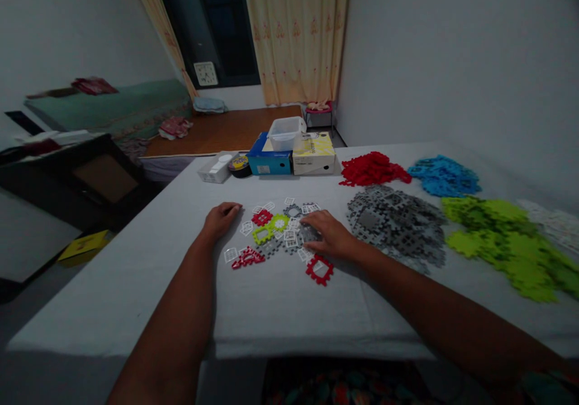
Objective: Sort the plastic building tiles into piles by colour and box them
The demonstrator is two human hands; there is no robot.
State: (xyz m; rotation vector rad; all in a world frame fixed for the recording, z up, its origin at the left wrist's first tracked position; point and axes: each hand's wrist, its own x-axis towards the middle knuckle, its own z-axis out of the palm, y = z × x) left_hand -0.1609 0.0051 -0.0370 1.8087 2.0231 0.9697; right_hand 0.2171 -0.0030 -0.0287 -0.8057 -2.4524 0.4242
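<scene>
My left hand [221, 219] rests on the table left of a small cluster of plastic building pieces, its fingers loosely curled with nothing visible in them. At the cluster's right side, my right hand [332, 236] has its thumb and fingers around a grey building piece [310, 233], partly covered by the fingers. Between the hands lie a lime-green square frame [262, 235], a lime-green round piece [279, 223], a red piece [262, 217] and several thin white grid pieces [290, 238]. A red frame [319, 270] lies just below my right hand, and a red toothed piece [248, 258] at the lower left.
Beyond my right hand are heaps of grey pieces [398, 221], red pieces [373, 168], blue pieces [446, 175] and lime-green pieces [511, 236]. At the table's back stand a blue box [270, 163], a yellow-and-white box [314, 154], a clear tub [286, 132], a black tape roll [240, 166] and a tray [212, 172].
</scene>
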